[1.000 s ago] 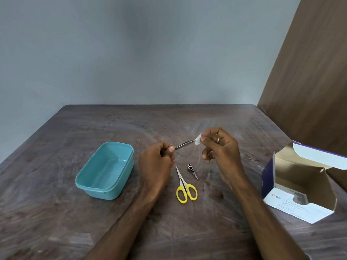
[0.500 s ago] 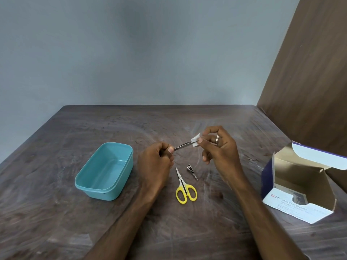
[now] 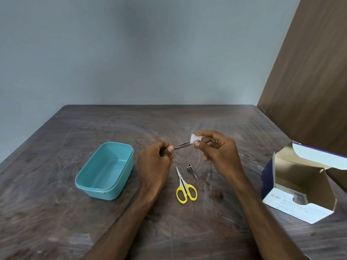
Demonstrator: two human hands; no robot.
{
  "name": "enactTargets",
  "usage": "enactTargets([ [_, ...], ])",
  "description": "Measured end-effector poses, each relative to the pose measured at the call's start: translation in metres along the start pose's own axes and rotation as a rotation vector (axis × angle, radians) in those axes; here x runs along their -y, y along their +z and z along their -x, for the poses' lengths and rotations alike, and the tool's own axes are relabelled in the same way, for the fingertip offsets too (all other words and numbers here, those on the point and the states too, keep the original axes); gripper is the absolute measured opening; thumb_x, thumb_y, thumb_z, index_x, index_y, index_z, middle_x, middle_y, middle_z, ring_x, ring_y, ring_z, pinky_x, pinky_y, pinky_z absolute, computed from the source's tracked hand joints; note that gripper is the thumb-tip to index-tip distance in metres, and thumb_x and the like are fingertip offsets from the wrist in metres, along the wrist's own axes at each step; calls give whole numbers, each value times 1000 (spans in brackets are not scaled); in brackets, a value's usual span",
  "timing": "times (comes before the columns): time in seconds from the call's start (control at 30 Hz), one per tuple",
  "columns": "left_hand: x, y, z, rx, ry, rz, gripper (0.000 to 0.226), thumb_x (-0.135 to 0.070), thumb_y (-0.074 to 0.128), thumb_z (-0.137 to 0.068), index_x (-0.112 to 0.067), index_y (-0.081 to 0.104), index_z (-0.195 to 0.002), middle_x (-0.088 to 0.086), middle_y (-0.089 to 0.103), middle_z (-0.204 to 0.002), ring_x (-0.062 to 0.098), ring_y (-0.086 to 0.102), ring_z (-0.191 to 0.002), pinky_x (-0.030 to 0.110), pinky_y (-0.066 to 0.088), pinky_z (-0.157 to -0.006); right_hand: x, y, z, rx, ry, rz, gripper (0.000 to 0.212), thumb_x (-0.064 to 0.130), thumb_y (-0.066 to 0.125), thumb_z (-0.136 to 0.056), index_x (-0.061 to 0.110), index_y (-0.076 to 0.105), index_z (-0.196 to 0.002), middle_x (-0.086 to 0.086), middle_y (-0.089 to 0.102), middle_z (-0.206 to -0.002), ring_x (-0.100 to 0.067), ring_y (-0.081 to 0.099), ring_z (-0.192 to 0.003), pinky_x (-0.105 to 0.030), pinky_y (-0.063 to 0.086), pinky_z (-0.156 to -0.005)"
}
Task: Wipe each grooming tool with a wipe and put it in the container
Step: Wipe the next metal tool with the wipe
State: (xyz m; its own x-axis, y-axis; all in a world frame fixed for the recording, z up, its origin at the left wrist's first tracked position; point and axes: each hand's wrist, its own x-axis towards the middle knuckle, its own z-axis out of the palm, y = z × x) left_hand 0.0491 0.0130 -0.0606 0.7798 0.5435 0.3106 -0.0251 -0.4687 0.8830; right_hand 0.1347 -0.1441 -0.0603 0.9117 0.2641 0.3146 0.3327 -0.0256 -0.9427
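Since half a second ago the right hand has drawn the white wipe out along the metal tool, so the wipe now sits at the tool's far tip rather than partway down it; the left hand has kept its place.

Left hand: fingers curled round the near end of the tool, thumb pressed on top; the tool is slim, bright steel, tapering to a point, held above the table and tilted slightly up to the right. Right hand: thumb and forefinger pinch the folded wipe round the tip; a ring shows on one finger.

Container: teal plastic, rectangular with rounded corners, smooth walls, nothing visible inside; it stands left of the left hand, near but apart.

On the table, dark scuffed wood with pale swirl marks: small scissors, steel blades closed, yellow loop handles, just beside the left wrist; a short pointed metal tool just right of the scissor blades, apart from them.

Cardboard box, lid flap open, printed "Alcohol Swabs", near the right table edge. Bare tabletop lies between the container and the far edge.
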Motion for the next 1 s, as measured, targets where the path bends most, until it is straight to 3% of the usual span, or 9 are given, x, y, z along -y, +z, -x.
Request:
enactTargets([
  [0.17, 3, 1, -2, -70, 101, -70, 15, -11, 62, -92, -15, 72, -81, -1, 68, -66, 20, 66, -65, 47, 57, -63, -3, -1, 0, -3, -23, 96, 10, 13, 76, -85, 18, 77, -94, -4, 75, -82, -16, 58, -49, -21, 42, -44],
  [0.27, 1, 1, 0, -85, 133, -100, 14, -12, 61, -93, -14, 72, -84, 0, 69, -70, 19, 66, -67, 45, 57, -63, -2, 0, 0, 16, -35, 90, 9, 13, 75, -87, 19, 76, -93, -5, 76, -80, -15, 60, -50, -23, 43, -44],
  [0.4, 1, 0, 1, -88, 102, -34, 18, -10, 62, -92, -19, 70, -79, -2, 68, -65, 16, 67, -64, 46, 59, -63, 1, 2, 1, 22, -22, -26, 16, 8, 73, -88, 24, 76, -90, -10, 76, -82, -19, 60, -51, -29, 43, -45],
  [0.57, -2, 0, 2, -63, 62, 48, 26, -8, 61, -93, -27, 67, -76, -4, 68, -63, 13, 67, -60, 46, 60, -62, 5, 4, 2, 67, 29, -119, 10, 7, 65, -94, 14, 73, -97, -4, 77, -85, -21, 59, -53, -26, 44, -41],
  [0.7, -4, -1, 3, -59, 72, 51, 25, -6, 61, -93, -25, 67, -76, -2, 68, -64, 12, 67, -59, 42, 60, -61, 3, 5, 2, 94, 45, -117, 11, 7, 63, -95, 14, 71, -98, -4, 76, -86, -19, 60, -53, -27, 44, -41],
  [0.87, 1, -3, -1, -87, 169, -113, 15, -11, 63, -92, -17, 71, -81, -3, 68, -66, 16, 64, -63, 43, 56, -61, 0, 0, 0, 104, -33, 71, 11, 14, 70, -91, 25, 73, -92, -7, 76, -82, -19, 61, -53, -26, 44, -46],
  [1.0, 1, -6, -3, -124, 283, -236, 10, -7, 67, -88, -15, 71, -82, 1, 70, -68, 20, 62, -63, 39, 52, -59, -1, -4, 1, 140, -96, 198, 8, 18, 73, -90, 24, 75, -93, -6, 74, -80, -15, 60, -50, -26, 46, -48],
])
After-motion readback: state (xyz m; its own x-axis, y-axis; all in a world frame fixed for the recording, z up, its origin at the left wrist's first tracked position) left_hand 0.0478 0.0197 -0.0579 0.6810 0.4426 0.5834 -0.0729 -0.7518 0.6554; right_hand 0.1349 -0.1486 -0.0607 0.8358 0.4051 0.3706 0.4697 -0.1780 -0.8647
